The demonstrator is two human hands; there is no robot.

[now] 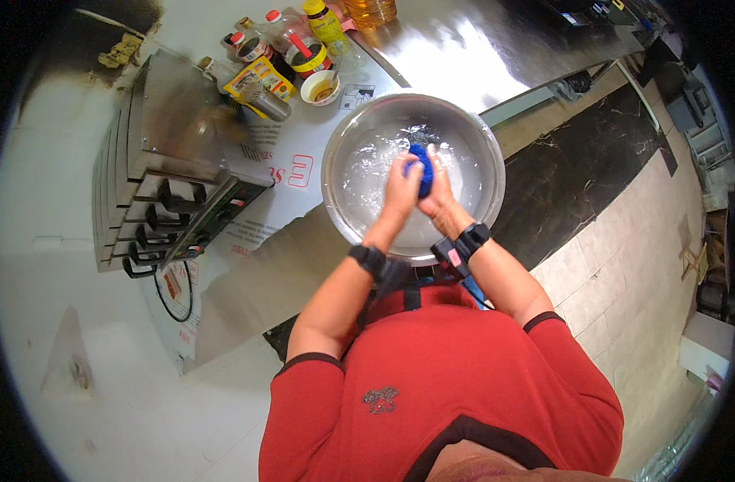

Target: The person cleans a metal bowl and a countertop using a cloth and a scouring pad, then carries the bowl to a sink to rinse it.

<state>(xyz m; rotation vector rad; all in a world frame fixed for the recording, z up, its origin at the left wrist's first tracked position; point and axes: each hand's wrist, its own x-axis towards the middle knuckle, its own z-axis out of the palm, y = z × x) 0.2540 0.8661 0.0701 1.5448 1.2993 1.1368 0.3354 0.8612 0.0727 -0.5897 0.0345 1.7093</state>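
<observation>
A large round metal basin (495,181) of water stands before me at the counter's edge. Over the water, my left hand (398,188) and my right hand (441,188) squeeze a blue scrubbing cloth or sponge (423,172) between them. Its exact kind is blurred. Both palms press on it from the two sides, the left fingers curled over its near side. Just beyond the fingertips, a dark grey mesh-like thing (420,134), perhaps a steel wool scourer, lies in the water. Ripples and bright glints spread around the hands.
At left stands a stainless-steel appliance (186,120) with black handles and a hanging cable. Sauce bottles (256,51), a glass shaker jar (265,102), a yellow packet (260,83) and a white bowl (320,88) of brown liquid sit behind. A steel worktop (451,42) extends to the right.
</observation>
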